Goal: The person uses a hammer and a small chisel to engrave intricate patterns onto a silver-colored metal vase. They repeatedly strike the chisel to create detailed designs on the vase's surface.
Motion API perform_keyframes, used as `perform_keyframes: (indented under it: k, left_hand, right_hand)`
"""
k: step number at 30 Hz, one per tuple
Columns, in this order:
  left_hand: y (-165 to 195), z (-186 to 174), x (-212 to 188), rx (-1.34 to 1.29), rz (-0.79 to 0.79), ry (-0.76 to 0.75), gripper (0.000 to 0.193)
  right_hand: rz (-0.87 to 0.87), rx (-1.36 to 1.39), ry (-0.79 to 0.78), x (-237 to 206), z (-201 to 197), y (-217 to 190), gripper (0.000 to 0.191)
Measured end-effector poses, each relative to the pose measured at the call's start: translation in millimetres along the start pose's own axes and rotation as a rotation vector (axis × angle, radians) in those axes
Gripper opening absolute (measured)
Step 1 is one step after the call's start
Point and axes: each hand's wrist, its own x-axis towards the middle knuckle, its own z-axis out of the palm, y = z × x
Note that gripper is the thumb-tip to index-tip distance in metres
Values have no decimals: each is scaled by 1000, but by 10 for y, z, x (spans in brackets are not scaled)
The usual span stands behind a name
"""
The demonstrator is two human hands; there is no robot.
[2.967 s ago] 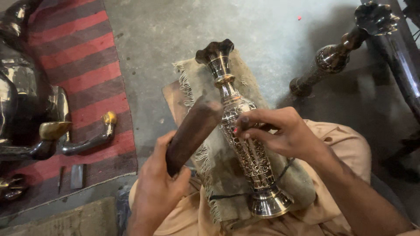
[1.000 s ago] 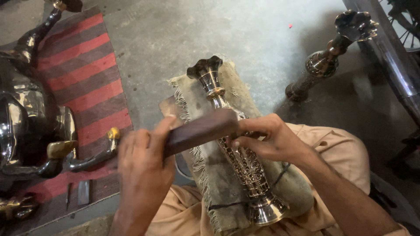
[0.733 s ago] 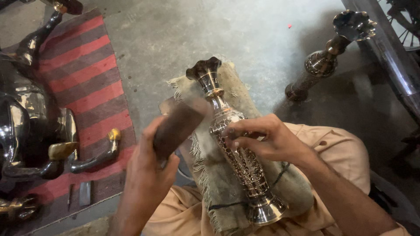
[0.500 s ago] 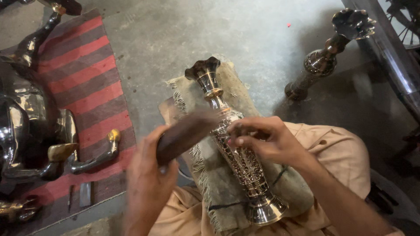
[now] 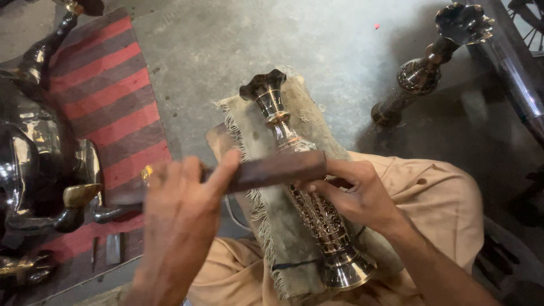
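A tall engraved metal vase lies on a frayed burlap cloth across my lap, its flared mouth pointing away from me. My left hand grips a dark wooden mallet, held level across the vase's neck. My right hand rests on the vase's middle with fingers pinched on a small tool that is mostly hidden under the mallet.
A second metal vase stands on the concrete floor at the upper right. A red-and-grey striped mat lies to the left with large polished metal figures on it. A metal pipe runs along the right edge.
The mallet has swung up and down repeatedly over the vase; now it is level above my right hand's fingers. The right hand and vase have stayed in place.
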Motion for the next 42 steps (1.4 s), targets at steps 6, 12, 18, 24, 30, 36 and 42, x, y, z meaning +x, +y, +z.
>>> perform_keyframes:
  k: [6, 12, 18, 24, 30, 36, 42]
  left_hand:
    - [31, -170, 75, -245, -118, -46, 69]
    - [-76, 13, -212, -262, -257, -146, 63]
    - [379, 610, -814, -1208, -621, 33, 59]
    - [646, 1187, -1121, -1685, -580, 285, 52]
    - [477, 1037, -1230, -1335, -767, 136, 59]
    - [419, 711, -1045, -844, -758, 6, 60]
    - [325, 466, -774, -809, -637, 117, 69]
  right_hand:
    - [74, 0, 80, -28, 51, 10, 25]
    - [243, 311, 364, 86, -94, 40, 15]
    - [28, 1, -106, 297, -261, -35, 20]
    - [-230, -152, -413, 601, -253, -244, 35]
    - [-137, -214, -492, 713, -246, -345, 30]
    - [-175, -185, -498, 742, -224, -315, 28]
    - [-286, -178, -471, 747, -246, -255, 34]
